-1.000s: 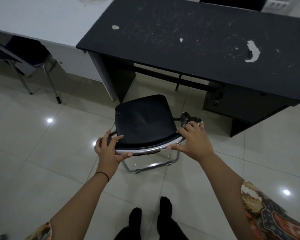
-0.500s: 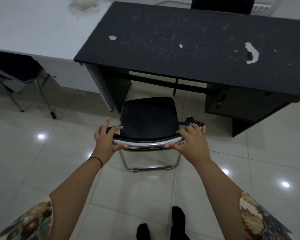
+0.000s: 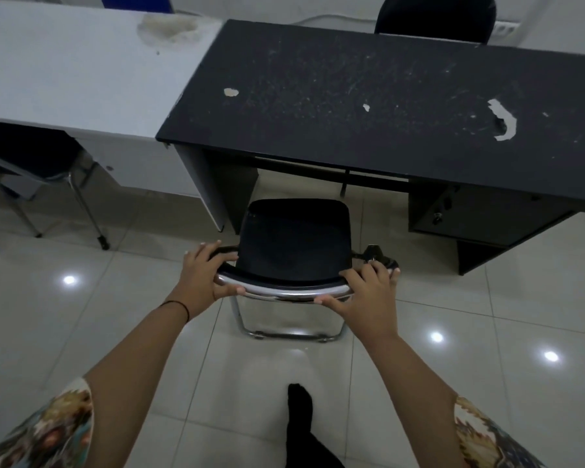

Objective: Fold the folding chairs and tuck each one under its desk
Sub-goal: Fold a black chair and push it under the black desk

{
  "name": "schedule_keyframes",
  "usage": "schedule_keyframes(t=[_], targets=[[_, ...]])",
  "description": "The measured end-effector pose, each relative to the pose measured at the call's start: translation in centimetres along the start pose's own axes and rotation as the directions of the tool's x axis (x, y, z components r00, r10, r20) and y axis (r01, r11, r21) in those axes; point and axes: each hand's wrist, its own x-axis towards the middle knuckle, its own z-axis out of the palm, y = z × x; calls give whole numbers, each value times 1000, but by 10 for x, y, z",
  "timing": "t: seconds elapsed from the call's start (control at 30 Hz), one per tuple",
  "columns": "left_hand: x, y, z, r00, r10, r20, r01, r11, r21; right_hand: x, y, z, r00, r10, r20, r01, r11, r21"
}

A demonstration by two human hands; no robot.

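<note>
A black folding chair (image 3: 294, 244) with a chrome frame stands on the tiled floor in front of the black desk (image 3: 379, 106), facing the knee gap. My left hand (image 3: 201, 275) grips the left corner of the chrome top rail. At the right corner, my right hand (image 3: 365, 292) holds the same rail, fingers over it and thumb under. The chair's front edge lies close to the desk's front edge. Its lower legs are partly hidden by the seat.
A white desk (image 3: 75, 72) adjoins the black one on the left, with another chrome-legged chair (image 3: 31, 163) under it. A black chair back (image 3: 433, 18) shows beyond the black desk. A drawer unit (image 3: 480, 211) fills the desk's right side. My foot (image 3: 299, 403) is below.
The chair has swung round to face the desk square on and moved towards the knee gap. Both hands stayed on the top rail.
</note>
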Motion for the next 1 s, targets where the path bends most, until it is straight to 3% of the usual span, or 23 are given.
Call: schedule_keyframes(t=[0.2,0.4,1.0], targets=[[-16,10,10,986,-92,-136,59,972,-227,2,-3,-9,999,-5,54,7,999,-44],[-11,7,8,992,-104,-70,87,975,-205,2,-4,-9,995,36,93,-31,998,-54],[20,-13,-11,998,-52,-26,43,965,-259,16,-26,2,999,35,-30,-38,996,-82]])
